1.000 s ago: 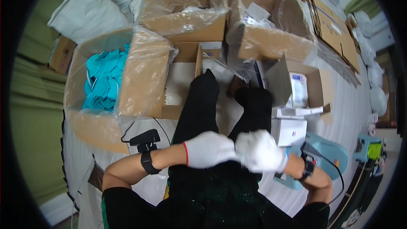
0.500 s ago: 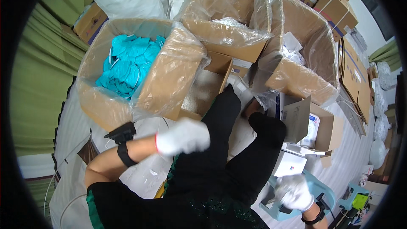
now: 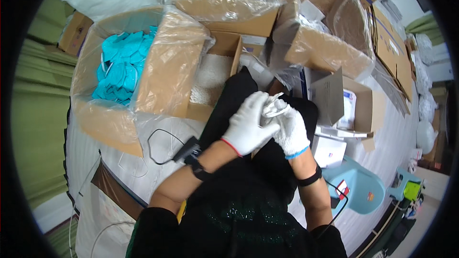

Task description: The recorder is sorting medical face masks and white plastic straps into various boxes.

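Note:
My left hand (image 3: 248, 125), in a white knit glove with a red cuff edge, meets my right hand (image 3: 290, 131), gloved in white with a blue edge, above my lap. The fingers of both are curled together. At the fingertips shows a bunched white strip-like thing (image 3: 274, 106); it blends with the gloves, so I cannot tell its kind. Left of my legs, a large lined cardboard box (image 3: 174, 59) holds a heap of turquoise folded masks (image 3: 122, 67).
Lined boxes stand ahead (image 3: 224, 9) and ahead right (image 3: 330, 43), the latter with white pieces in it. At right are a smaller open carton (image 3: 373, 110), a white box (image 3: 330, 152) and a light-blue stool (image 3: 363, 181). A black cable (image 3: 149, 143) lies on the floor.
My hands, apart before, have come together over my lap. The left moved right and up, the right moved left and up off the stool area. The view has shifted.

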A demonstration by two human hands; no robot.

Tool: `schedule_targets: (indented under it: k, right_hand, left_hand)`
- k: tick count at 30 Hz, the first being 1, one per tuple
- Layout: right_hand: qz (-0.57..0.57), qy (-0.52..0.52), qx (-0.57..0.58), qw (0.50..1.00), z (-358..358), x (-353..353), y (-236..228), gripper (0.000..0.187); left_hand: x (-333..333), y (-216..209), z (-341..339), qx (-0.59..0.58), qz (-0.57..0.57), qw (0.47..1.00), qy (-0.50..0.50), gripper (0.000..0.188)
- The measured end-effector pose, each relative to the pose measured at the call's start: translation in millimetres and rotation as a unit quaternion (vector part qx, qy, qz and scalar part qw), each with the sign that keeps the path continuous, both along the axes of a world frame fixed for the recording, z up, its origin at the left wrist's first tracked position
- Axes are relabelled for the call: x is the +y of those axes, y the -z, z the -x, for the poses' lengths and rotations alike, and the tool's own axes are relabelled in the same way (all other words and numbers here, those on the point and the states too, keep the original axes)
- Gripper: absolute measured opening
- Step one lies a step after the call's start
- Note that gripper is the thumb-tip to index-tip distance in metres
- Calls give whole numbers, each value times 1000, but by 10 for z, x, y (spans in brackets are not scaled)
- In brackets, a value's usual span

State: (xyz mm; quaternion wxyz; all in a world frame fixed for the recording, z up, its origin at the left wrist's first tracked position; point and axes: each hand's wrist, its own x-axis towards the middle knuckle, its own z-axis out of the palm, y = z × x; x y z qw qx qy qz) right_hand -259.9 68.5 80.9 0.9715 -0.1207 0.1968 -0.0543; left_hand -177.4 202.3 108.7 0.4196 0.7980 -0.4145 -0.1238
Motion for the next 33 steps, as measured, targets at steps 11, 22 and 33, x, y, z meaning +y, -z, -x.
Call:
schedule_targets:
  k: [11, 22, 33]
  right_hand:
    - [32, 78, -25, 996, 102, 441, -160, 34]
    - [557, -13, 134, 820, 1048, 559, -619, 23]
    - [540, 6, 372, 755, 1335, 381, -45, 18]
  left_hand:
    - [-261, 789, 134, 154, 43, 984, -73, 21]
    - [-469, 1055, -312, 437, 141, 854, -247, 25]
    - [-867, -649, -1501, 751, 274, 582, 147, 30]
